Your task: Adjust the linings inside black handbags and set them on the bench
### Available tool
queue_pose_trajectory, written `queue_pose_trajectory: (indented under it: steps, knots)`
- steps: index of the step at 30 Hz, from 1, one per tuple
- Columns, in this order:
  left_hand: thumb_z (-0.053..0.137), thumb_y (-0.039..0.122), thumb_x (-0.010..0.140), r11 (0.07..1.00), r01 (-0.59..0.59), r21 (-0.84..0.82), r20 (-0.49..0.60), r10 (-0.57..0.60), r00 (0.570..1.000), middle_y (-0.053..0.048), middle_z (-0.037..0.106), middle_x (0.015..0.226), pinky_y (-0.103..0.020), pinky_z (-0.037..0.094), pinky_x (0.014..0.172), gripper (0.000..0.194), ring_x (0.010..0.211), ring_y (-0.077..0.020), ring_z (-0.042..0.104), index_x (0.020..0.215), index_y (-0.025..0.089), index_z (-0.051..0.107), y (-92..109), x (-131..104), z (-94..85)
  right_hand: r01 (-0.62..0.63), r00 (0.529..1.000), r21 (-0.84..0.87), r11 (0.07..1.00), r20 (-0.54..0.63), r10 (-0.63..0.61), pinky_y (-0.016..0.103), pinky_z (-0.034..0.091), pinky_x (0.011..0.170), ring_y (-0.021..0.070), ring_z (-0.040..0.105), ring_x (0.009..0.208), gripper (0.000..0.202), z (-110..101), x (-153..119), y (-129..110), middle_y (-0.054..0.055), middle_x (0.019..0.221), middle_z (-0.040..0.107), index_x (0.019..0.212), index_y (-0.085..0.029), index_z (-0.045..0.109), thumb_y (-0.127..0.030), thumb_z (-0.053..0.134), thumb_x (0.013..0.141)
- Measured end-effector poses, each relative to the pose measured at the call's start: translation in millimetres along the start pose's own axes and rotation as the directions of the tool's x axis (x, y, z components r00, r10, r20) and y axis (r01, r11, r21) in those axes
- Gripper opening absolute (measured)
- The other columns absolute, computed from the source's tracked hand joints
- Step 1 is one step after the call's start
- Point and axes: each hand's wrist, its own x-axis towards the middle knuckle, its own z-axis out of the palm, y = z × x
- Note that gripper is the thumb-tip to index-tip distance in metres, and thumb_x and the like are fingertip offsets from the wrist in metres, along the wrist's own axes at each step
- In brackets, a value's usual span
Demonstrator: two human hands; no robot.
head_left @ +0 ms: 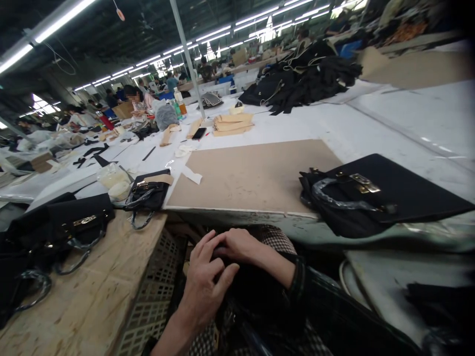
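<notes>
A black handbag [256, 289] lies on my lap, over checked cloth; much of it is lost in shadow. My left hand [208, 279] grips its far left edge, with bent fingers and the thumb lying on the near side. Just beyond, my right hand [239, 244] curls over the top edge, its fingertips partly hidden close to the left fingers. On the table to the right, another black handbag [389, 193] lies flat, with a gold clasp and plastic-wrapped handles. A smaller black bag [150, 193] sits to the left.
A brown board [256, 173] covers the table's near edge. Several black bags [79, 217] rest on a wooden surface [122, 277] at left. Farther back are tan pieces [233, 123], a phone [199, 133], a black fabric pile [300, 81], a pole [188, 59] and people working.
</notes>
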Motion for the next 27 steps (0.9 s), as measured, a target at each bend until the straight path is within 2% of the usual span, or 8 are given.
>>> queue_pose_trajectory:
  steps: [3,5,9,11,14,19,23,27]
  knots:
    - [0.066,0.023,0.084,0.983,0.15,-0.101,-0.006,-0.151,0.988,-0.007,0.051,0.144,-0.05,0.031,0.114,0.026,0.139,-0.0315,0.036,0.064,0.019,0.049,-20,-12,-9.9,0.114,0.993,0.005,0.994,0.037,-0.114,0.028,0.047,0.071,0.0284,0.07,0.091,0.039,-7,-12,12,0.009,0.097,0.075,0.11,-0.022,0.07,-0.051,0.066,0.083]
    - [0.069,0.021,0.079,0.93,0.288,-0.226,0.015,-0.293,0.956,-0.011,0.048,0.146,-0.048,0.037,0.11,0.017,0.134,-0.031,0.044,0.08,0.019,0.051,-35,-20,-16.6,0.135,0.989,0.02,0.991,0.052,-0.136,0.027,0.045,0.068,0.0269,0.069,0.087,0.034,-13,-23,23,0.007,0.092,0.074,0.106,-0.022,0.07,-0.046,0.069,0.082]
    - [0.068,0.027,0.08,0.768,0.464,-0.441,0.138,-0.453,0.881,-0.013,0.06,0.131,-0.037,0.051,0.094,0.046,0.114,-0.0262,0.062,0.119,0.019,0.046,-61,-26,-23.1,0.097,0.988,0.125,0.987,0.106,-0.11,0.024,0.041,0.062,0.0221,0.066,0.079,0.024,-23,-40,42,0.004,0.085,0.072,0.094,-0.021,0.071,-0.043,0.063,0.086]
    - [0.066,0.029,0.082,0.742,0.49,-0.457,0.171,-0.467,0.867,-0.011,0.066,0.122,-0.035,0.052,0.091,0.053,0.108,-0.025,0.066,0.128,0.018,0.042,-68,-22,-23.6,0.06,0.987,0.194,0.979,0.135,-0.087,0.023,0.04,0.059,0.0199,0.063,0.073,0.026,-25,-44,50,0.003,0.081,0.07,0.089,-0.02,0.071,-0.044,0.06,0.088]
    - [0.065,0.029,0.083,0.78,0.488,-0.392,0.15,-0.469,0.87,-0.011,0.07,0.118,-0.036,0.052,0.092,0.057,0.106,-0.0251,0.067,0.134,0.017,0.042,-73,-10,-24.1,0.016,0.986,0.297,0.955,0.153,-0.064,0.022,0.039,0.058,0.0181,0.061,0.071,0.028,-22,-46,59,0.002,0.079,0.068,0.086,-0.019,0.07,-0.045,0.058,0.089]
    - [0.064,0.036,0.083,0.88,0.436,-0.19,0.183,-0.404,0.896,-0.006,0.075,0.107,-0.033,0.053,0.088,0.038,0.1,-0.0251,0.068,0.117,0.021,0.065,-75,15,-28.2,-0.033,0.986,0.425,0.904,0.162,-0.04,0.022,0.04,0.058,0.0165,0.058,0.07,0.035,-14,-55,70,0.001,0.078,0.065,0.085,-0.018,0.066,-0.05,0.054,0.091]
    - [0.066,0.037,0.08,0.9,0.421,-0.113,0.243,-0.386,0.89,-0.005,0.076,0.103,-0.032,0.053,0.086,0.039,0.097,-0.0249,0.068,0.115,0.02,0.069,-76,34,-26.9,-0.006,0.996,0.452,0.892,0.085,-0.036,0.023,0.042,0.061,0.0163,0.059,0.072,0.037,-6,-64,77,0.0,0.078,0.065,0.083,-0.018,0.064,-0.049,0.048,0.095]
    - [0.064,0.033,0.08,0.91,0.392,-0.138,0.317,-0.334,0.888,-0.004,0.075,0.103,-0.032,0.053,0.086,0.036,0.097,-0.0245,0.068,0.113,0.019,0.071,-75,50,-21.9,-0.006,1.0,0.424,0.906,0.017,-0.002,0.024,0.044,0.066,0.0184,0.061,0.077,0.035,-2,-71,82,0.002,0.082,0.068,0.089,-0.019,0.066,-0.047,0.048,0.096]
